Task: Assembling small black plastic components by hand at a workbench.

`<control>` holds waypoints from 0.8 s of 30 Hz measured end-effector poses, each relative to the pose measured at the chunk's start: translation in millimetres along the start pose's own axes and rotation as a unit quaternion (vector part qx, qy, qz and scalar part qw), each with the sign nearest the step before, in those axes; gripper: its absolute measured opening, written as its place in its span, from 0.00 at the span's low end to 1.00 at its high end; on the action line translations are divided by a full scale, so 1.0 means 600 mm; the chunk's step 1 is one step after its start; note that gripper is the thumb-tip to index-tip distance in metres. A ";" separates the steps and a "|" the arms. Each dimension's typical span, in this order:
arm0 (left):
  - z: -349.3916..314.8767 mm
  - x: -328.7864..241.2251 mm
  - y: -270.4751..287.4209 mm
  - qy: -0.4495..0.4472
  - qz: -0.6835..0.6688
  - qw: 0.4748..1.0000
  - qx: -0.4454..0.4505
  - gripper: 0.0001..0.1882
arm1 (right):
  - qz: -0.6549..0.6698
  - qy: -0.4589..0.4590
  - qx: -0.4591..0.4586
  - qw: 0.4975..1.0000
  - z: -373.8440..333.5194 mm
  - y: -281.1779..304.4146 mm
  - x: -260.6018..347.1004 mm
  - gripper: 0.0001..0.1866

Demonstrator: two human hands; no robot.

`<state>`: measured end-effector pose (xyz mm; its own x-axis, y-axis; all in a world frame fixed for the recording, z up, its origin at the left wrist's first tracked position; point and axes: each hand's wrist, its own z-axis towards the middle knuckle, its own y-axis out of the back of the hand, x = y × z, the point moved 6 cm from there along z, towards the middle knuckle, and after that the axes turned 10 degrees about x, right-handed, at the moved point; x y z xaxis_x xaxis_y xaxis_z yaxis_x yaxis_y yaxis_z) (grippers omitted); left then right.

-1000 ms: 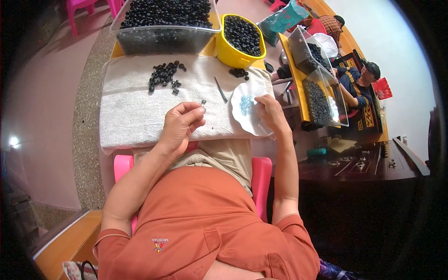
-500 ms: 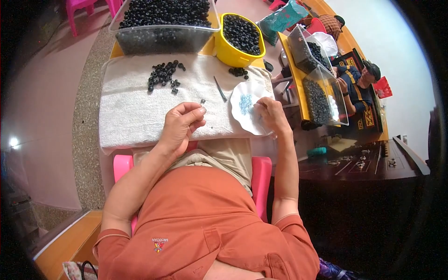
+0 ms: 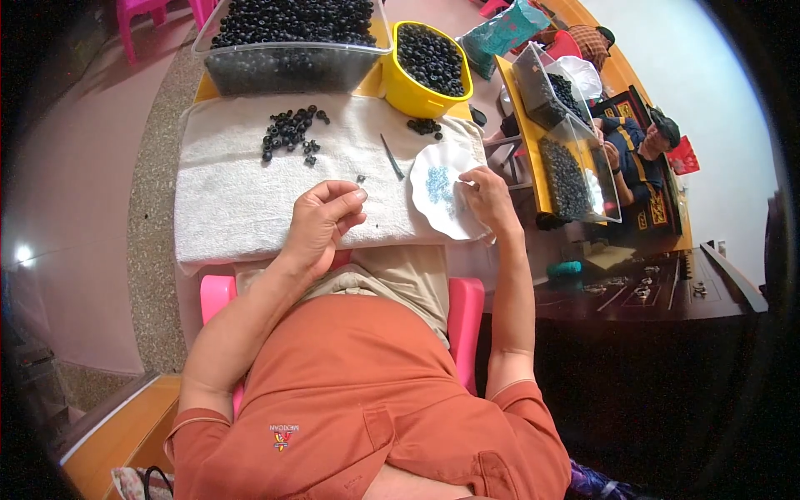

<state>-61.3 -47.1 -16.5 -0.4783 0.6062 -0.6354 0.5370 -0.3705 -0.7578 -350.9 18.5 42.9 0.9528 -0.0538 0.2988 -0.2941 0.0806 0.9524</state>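
Note:
My left hand hovers over the front of the white towel, thumb and forefinger pinched. Just beyond those fingertips shows a tiny dark piece; whether the fingers hold it or it lies on the towel, I cannot tell. My right hand is closed at the right side of a white dish with a wavy rim, fingertips bent down over it. Tiny pale blue beads lie in that dish. What the right fingers hold, if anything, is hidden. Left of the dish lies a slim dark tool like tweezers.
Loose black beads lie on the towel, with a smaller group near the yellow tub. A clear bin of black beads stands behind. On the right, a person sits beside more clear bins.
My right hand's fingers have shifted slightly up and right at the dish. The left hand keeps its pinch in nearly the same place.

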 end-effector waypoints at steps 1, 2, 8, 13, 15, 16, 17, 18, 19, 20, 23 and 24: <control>0.001 0.001 0.000 0.001 0.001 1.000 0.002 0.05 | 0.007 -0.017 0.007 1.000 -0.001 0.000 -0.003 0.09; 0.000 0.000 0.000 0.000 0.000 1.000 0.001 0.05 | 0.015 -0.033 0.015 0.999 -0.001 0.001 0.003 0.10; -0.001 -0.001 0.002 -0.001 0.006 1.000 0.000 0.06 | 0.044 -0.065 0.101 0.992 -0.007 -0.008 0.042 0.10; 0.000 0.000 0.003 0.003 0.000 1.000 -0.003 0.06 | 0.020 -0.067 0.114 0.991 -0.004 -0.012 0.048 0.11; 0.000 0.001 0.003 0.003 -0.002 1.000 -0.003 0.06 | 0.019 -0.058 0.110 0.992 -0.004 -0.013 0.046 0.11; 0.000 0.001 0.002 0.002 -0.004 1.000 -0.003 0.06 | 0.015 -0.049 0.097 0.994 -0.003 -0.014 0.042 0.11; 0.000 0.001 0.003 0.002 -0.004 1.000 -0.002 0.06 | 0.011 -0.038 0.083 0.996 -0.002 -0.014 0.041 0.11; 0.001 0.002 0.003 0.004 -0.003 1.000 -0.003 0.06 | 0.010 -0.038 0.083 0.996 -0.002 -0.016 0.038 0.11; 0.001 0.003 0.004 0.006 -0.002 1.000 -0.004 0.06 | 0.015 -0.041 0.074 0.996 -0.004 -0.016 0.035 0.11; 0.001 0.003 0.004 0.006 -0.002 1.000 -0.004 0.06 | 0.019 -0.043 0.064 0.997 -0.004 -0.015 0.036 0.10; 0.001 0.003 0.004 0.004 -0.004 1.000 -0.005 0.06 | 0.023 -0.065 0.084 0.994 -0.005 -0.015 0.039 0.09; 0.000 0.003 0.004 0.005 -0.001 1.000 -0.005 0.06 | 0.023 -0.065 0.084 0.994 -0.005 -0.014 0.039 0.09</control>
<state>-61.0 -47.3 -19.3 -0.4732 0.6136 -0.6321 0.5424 -0.3625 -0.7579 -326.1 19.7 41.7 0.9232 -0.1833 0.3379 -0.3565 -0.0799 0.9309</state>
